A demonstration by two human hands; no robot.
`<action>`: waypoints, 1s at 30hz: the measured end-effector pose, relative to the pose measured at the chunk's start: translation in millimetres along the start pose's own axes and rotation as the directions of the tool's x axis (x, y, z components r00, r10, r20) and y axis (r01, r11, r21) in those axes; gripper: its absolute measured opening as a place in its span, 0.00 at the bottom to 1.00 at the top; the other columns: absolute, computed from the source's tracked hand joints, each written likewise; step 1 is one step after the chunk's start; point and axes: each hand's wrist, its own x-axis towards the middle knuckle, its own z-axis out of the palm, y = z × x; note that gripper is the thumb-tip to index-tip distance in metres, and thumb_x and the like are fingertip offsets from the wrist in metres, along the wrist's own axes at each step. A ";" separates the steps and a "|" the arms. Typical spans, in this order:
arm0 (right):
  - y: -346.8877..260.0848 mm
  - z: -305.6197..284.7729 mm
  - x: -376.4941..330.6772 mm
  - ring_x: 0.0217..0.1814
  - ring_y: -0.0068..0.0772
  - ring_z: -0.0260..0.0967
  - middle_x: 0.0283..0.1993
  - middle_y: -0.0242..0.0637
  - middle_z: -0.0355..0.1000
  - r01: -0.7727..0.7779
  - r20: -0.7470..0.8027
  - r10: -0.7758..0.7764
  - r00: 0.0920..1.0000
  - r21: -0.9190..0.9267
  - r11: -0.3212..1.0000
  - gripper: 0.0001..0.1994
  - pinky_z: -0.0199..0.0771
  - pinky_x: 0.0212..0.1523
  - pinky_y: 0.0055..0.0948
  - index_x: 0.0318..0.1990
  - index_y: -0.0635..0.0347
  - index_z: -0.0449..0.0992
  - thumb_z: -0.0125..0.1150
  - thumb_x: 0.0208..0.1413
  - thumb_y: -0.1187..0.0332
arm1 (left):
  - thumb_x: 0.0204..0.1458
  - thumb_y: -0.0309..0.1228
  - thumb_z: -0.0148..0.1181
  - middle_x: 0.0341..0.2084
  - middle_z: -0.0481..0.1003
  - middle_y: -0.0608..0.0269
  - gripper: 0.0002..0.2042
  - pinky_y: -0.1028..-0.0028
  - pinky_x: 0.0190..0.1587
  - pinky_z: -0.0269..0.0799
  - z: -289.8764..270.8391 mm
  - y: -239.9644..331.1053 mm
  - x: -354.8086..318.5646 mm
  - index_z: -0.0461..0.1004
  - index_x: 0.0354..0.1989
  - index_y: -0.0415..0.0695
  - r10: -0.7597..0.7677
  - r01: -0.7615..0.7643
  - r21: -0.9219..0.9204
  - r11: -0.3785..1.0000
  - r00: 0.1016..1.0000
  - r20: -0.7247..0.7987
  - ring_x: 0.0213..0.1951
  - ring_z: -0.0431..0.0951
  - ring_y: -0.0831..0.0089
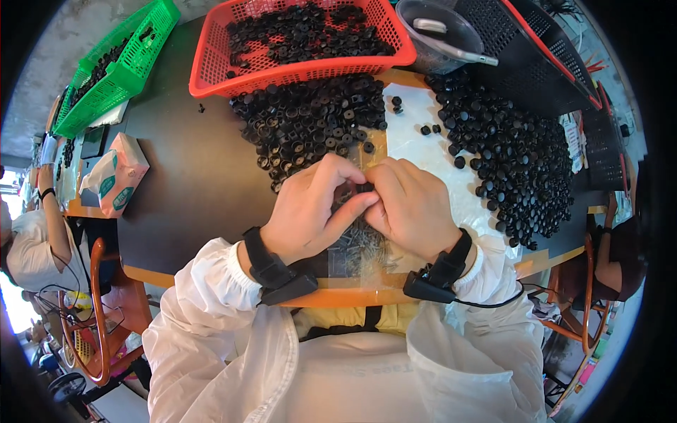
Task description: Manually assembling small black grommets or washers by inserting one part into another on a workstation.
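Observation:
My left hand (303, 208) and my right hand (416, 204) meet over the table's front part, fingertips together. Both are closed in a pinch on a small black plastic part (365, 187), mostly covered by my fingers. Beneath them lies a heap of thin metal pins (363, 247). Just beyond my left hand spreads a pile of black ring-shaped plastic parts (303, 123). To the right of my right hand, a large pile of round black caps (511, 151) lies partly on a white sheet (412, 137).
A red basket (303, 74) of black parts stands at the back, beside a clear tub (451, 60). Black crates (525, 67) rise at the back right. Left are a tissue pack (123, 176) and a green basket (134, 70). Other people sit at both sides.

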 end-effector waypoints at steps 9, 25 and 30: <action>3.5 4.0 -10.5 0.32 0.53 0.69 0.32 0.47 0.68 -0.141 0.049 0.133 0.990 0.442 0.886 0.09 0.69 0.32 0.42 0.40 0.61 0.68 0.53 0.50 0.79 | 0.52 0.14 0.61 0.36 0.71 0.50 0.17 0.65 0.44 0.70 7.1 -11.8 -2.3 0.59 0.44 0.40 0.332 -0.326 -0.189 0.926 0.943 0.004 0.37 0.73 0.56; 12.5 -10.5 -6.1 0.36 0.19 0.68 0.44 0.32 0.69 -0.518 0.526 0.287 0.800 0.848 -0.111 0.10 0.71 0.35 0.18 0.49 0.61 0.69 0.46 0.62 0.76 | 0.43 0.21 0.70 0.34 0.76 0.61 0.15 0.68 0.38 0.71 -9.5 0.3 14.3 0.74 0.40 0.43 0.376 -0.355 0.253 0.900 0.926 -0.036 0.35 0.76 0.64; 34.8 -9.8 -8.1 0.38 0.19 0.70 0.43 0.35 0.72 -0.496 0.465 0.391 0.794 0.868 -0.025 0.12 0.74 0.40 0.20 0.54 0.62 0.69 0.52 0.67 0.69 | 0.39 0.24 0.72 0.24 0.72 0.67 0.14 0.70 0.35 0.68 -27.7 -11.4 18.8 0.78 0.37 0.46 0.340 -0.254 0.504 0.826 0.937 -0.084 0.29 0.73 0.66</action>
